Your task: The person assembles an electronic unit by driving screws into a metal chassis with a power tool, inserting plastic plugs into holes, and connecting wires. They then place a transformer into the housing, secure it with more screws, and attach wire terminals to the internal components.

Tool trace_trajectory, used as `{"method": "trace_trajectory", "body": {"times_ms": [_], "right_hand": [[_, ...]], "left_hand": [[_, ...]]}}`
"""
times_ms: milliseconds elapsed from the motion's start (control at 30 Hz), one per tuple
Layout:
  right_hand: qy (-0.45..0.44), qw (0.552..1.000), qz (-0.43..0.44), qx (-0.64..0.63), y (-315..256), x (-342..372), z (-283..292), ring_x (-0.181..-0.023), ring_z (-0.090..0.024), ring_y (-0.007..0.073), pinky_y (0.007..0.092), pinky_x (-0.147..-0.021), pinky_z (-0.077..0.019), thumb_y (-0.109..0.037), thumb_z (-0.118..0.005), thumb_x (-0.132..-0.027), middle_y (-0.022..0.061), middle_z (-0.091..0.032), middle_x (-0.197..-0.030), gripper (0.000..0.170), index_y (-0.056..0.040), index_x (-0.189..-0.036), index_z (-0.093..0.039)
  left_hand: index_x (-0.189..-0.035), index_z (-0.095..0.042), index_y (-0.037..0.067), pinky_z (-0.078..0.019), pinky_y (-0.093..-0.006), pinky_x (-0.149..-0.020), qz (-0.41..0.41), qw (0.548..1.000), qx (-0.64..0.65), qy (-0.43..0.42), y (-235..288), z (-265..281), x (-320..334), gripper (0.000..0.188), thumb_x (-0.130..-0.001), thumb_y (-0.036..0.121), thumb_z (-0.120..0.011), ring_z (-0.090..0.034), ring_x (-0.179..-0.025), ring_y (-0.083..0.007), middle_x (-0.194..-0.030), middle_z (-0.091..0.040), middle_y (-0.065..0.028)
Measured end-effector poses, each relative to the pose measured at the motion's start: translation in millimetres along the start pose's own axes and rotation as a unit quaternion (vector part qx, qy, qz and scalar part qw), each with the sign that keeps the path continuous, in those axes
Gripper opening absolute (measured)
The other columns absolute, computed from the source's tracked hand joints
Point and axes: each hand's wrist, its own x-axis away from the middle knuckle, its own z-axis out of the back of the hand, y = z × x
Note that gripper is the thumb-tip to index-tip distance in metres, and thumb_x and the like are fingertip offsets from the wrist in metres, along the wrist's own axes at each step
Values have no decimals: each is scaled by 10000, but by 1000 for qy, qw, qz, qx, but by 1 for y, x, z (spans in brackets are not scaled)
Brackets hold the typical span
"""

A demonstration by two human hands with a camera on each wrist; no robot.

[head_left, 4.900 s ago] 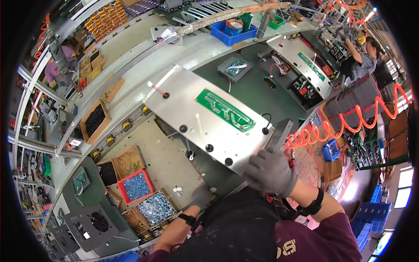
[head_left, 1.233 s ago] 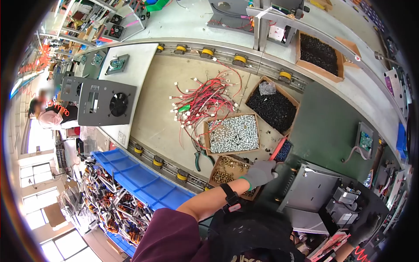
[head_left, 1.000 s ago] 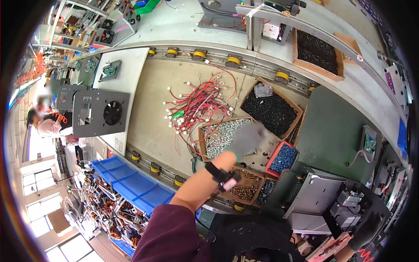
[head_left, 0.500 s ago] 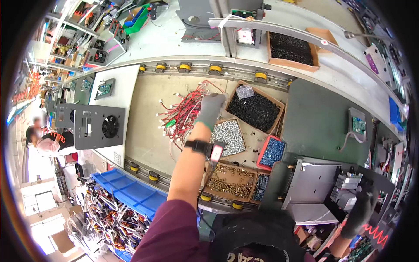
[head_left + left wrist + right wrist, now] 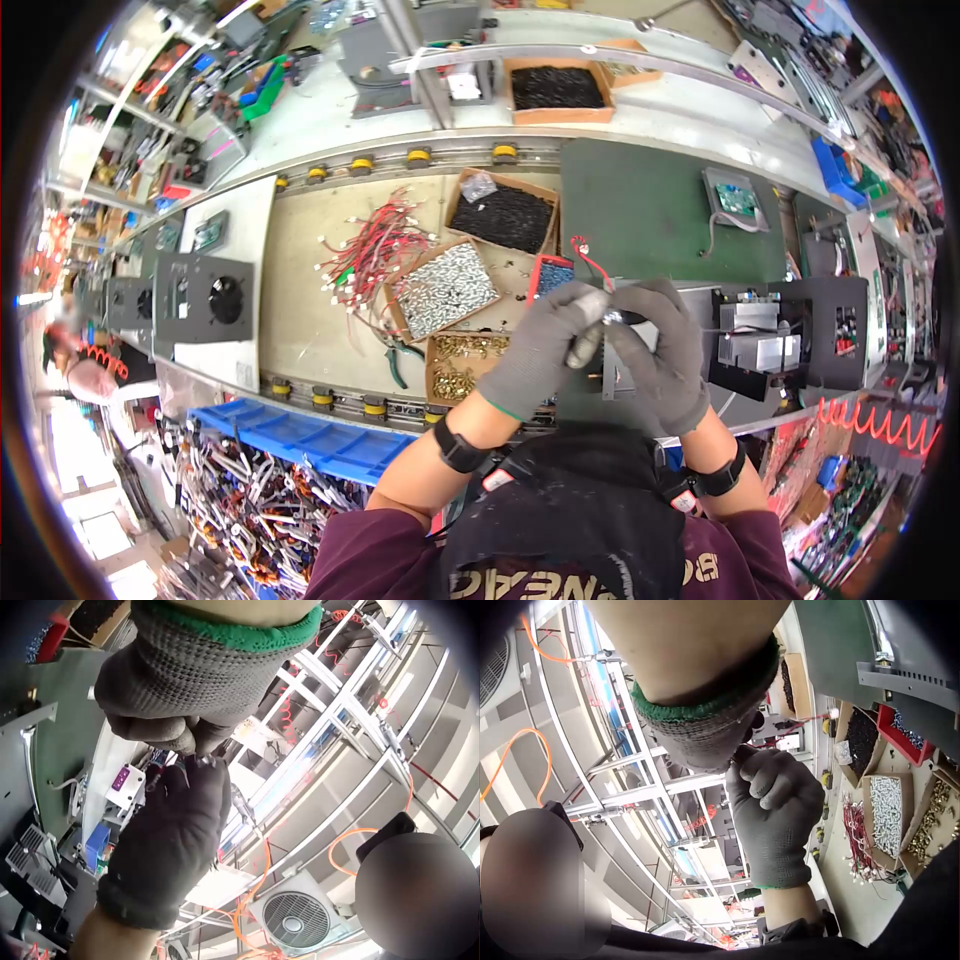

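Observation:
Both gloved hands meet at their fingertips in front of the chest, over the near edge of the green work surface. My left hand [image 5: 540, 350] pinches a red wire lead [image 5: 598, 266], whose free end curls up above the fingers. Opposite it, my right hand [image 5: 660, 355] holds a small dark part [image 5: 630, 317] between thumb and fingers. A shiny metal bit [image 5: 204, 760] shows where the fingertips come together in the left wrist view. What kind of part the right hand holds, I cannot tell; the fingers cover most of it.
An open dark metal chassis [image 5: 760, 345] sits right of the hands. To the left lie a pile of red wires [image 5: 380, 245], cutters [image 5: 398, 365], and boxes of silver screws [image 5: 440, 290], brass fittings [image 5: 455, 370] and black screws [image 5: 510, 218]. A circuit board unit [image 5: 738, 200] lies behind.
Half a second ago my left hand reached to the red wire pile; it is now back at the chest with a wire. My right hand has come from the chassis to meet it. The view has turned.

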Motion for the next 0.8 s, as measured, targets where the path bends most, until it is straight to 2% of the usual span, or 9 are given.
{"method": "trace_trajectory", "body": {"times_ms": [167,267,433,500,533,600,633,700,800], "right_hand": [[25,999,16,16,0,24,-1,-837,-577,214,303,-757,-460,25,-593,-780,131,-576,-964,238,16,-1018,-590],[47,998,-26,-33,3,35,5,-939,-548,185,288,-838,-433,38,-563,-790,102,-566,-1031,285,22,-1074,-562],[60,994,-63,-70,19,44,9,-953,-536,152,284,-855,-428,-22,-532,-862,94,-557,-1099,304,33,-1161,-533],[54,984,-136,-104,25,44,7,-953,-527,136,272,-841,-425,-42,-542,-869,74,-551,-1090,298,30,-1158,-533],[45,986,-132,-88,22,40,2,-897,-503,109,258,-803,-416,-54,-544,-877,32,-550,-1029,270,7,-1140,-545],[45,986,-133,-85,31,34,-7,-889,-505,111,258,-800,-417,-58,-551,-877,32,-551,-1024,267,5,-1136,-546],[49,986,-136,-83,36,31,-11,-881,-506,113,257,-797,-419,-63,-557,-877,32,-551,-1018,264,4,-1132,-546],[36,986,-140,-80,43,21,-17,-903,-506,118,261,-810,-416,-62,-566,-871,36,-553,-1029,278,5,-1140,-544],[7,989,-134,-62,47,1,-26,-978,-507,144,287,-866,-407,-69,-576,-864,56,-549,-1072,310,20,-1159,-540]], "left_hand": [[-891,-576,63,-319,-199,-442,-21,998,-54,8,-13,3,13,200,-922,260,-565,-423,-500,-42,-614,-490,25],[-884,-593,51,-348,-190,-463,-66,977,-146,138,12,19,17,189,-895,239,-612,-449,-523,-31,-647,-523,23],[-863,-628,31,-408,-211,-521,-171,934,-246,196,51,93,12,164,-857,192,-659,-506,-588,-39,-714,-591,17],[-858,-627,26,-436,-253,-561,-199,853,-435,207,64,130,5,168,-841,187,-671,-531,-623,-68,-714,-606,-2],[-858,-627,26,-436,-253,-561,-200,853,-432,212,70,149,1,168,-841,187,-671,-531,-623,-68,-714,-606,-2],[-874,-628,50,-463,-313,-614,-240,754,-568,226,84,176,-4,162,-816,191,-681,-578,-649,-150,-740,-623,-50],[-874,-628,50,-463,-313,-614,-240,754,-566,230,89,188,-6,162,-816,191,-681,-578,-649,-150,-740,-623,-50],[-897,-646,103,-478,-339,-672,-214,640,-696,244,105,207,-6,157,-792,212,-687,-615,-724,-224,-811,-637,-80],[-934,-662,152,-490,-377,-721,-159,628,-693,317,109,256,-23,174,-798,260,-666,-628,-835,-276,-910,-656,-76]]}}
